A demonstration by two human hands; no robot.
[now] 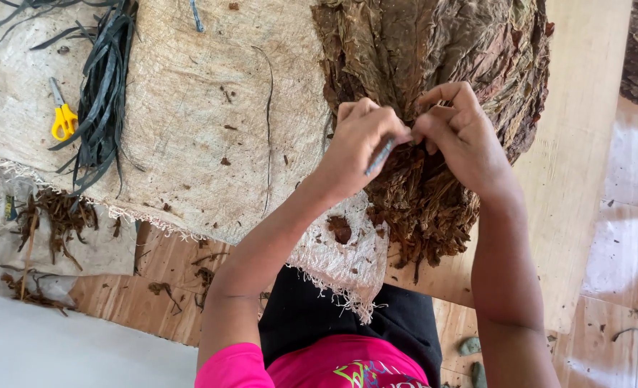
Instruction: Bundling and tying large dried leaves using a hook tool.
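Fingers of left hand (358, 144) and right hand (459, 133): both pinched shut on one thin dark strip (381, 155), over a dried brown leaf bundle (427, 79) at centre. Sacking (189, 108) beneath; yellow scissors (63, 118) far left.

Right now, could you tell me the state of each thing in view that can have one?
Left hand: closed, pinching a dark strip.
Right hand: closed, pinching at the leaf bundle.
Dried leaf bundle: stacked on the sacking.
Yellow-handled scissors: lying unused; whether the blades are shut cannot be told.
Dark strips: loose bunch.
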